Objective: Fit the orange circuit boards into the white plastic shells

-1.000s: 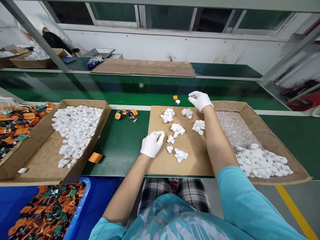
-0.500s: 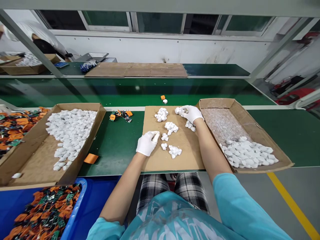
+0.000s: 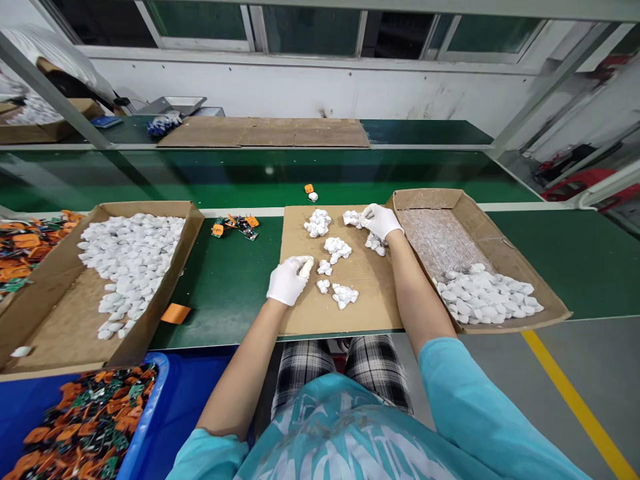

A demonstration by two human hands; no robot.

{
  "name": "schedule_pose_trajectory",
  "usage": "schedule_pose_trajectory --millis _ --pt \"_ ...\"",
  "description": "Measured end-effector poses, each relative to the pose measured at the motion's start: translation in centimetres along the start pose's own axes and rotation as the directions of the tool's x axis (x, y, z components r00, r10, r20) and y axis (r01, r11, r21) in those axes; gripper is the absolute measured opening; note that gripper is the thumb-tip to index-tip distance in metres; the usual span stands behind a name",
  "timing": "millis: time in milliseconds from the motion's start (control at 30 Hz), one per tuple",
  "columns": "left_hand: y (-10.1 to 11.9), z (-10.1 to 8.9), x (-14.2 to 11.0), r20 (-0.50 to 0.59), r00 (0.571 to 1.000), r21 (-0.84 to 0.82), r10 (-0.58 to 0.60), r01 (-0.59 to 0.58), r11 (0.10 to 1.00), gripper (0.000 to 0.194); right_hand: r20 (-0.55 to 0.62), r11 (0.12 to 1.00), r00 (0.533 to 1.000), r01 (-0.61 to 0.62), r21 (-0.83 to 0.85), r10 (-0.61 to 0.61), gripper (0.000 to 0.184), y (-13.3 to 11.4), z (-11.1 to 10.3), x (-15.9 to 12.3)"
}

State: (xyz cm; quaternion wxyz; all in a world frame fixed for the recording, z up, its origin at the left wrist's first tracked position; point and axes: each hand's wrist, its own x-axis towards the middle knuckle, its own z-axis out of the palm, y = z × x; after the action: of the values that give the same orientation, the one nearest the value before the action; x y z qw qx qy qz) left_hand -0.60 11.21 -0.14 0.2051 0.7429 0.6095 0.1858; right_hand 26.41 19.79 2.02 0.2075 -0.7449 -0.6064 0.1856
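My gloved left hand point(image 3: 290, 280) hovers at the left edge of a flat cardboard sheet point(image 3: 370, 307). Its thumb and fingers curl together at the tips, and anything between them is too small to make out. At the sheet's far right, my gloved right hand point(image 3: 383, 222) has its fingers closed at a small pile of white rounded pieces point(image 3: 353, 219). Another white pile point(image 3: 375, 244) lies just under that hand, partly covered. Several more clusters rest between the hands, among them a far pile point(image 3: 317, 223), a middle pile point(image 3: 338, 249) and a near pile point(image 3: 345, 296).
A cardboard tray point(image 3: 525, 267) with white pieces stands right; another tray point(image 3: 55, 320) with many more stands left. Below it, a blue bin point(image 3: 163, 387) holds orange-and-green circuit parts. Small circuit parts point(image 3: 235, 225) and an orange piece point(image 3: 175, 313) lie on the green table.
The camera view has shifted slightly. My left hand's fingertips have moved a little, while my right hand stays at the same far-right pile. The clusters keep their places on the cardboard.
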Motion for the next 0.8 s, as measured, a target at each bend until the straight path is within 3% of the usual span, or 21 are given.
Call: schedule_pose_trajectory --millis 567,800 --pt "-0.1 0.0 0.1 0.001 1.0 -0.016 0.004 -0.004 1.0 0.029 -0.132 0.905 0.991 0.032 0.424 0.026 0.026 0.1 0.2 0.4" --pt "-0.1 0.0 0.2 0.008 1.0 -0.004 -0.001 0.001 1.0 0.029 -0.181 0.826 0.983 0.07 0.56 0.039 0.032 0.3 -1.0 0.2"
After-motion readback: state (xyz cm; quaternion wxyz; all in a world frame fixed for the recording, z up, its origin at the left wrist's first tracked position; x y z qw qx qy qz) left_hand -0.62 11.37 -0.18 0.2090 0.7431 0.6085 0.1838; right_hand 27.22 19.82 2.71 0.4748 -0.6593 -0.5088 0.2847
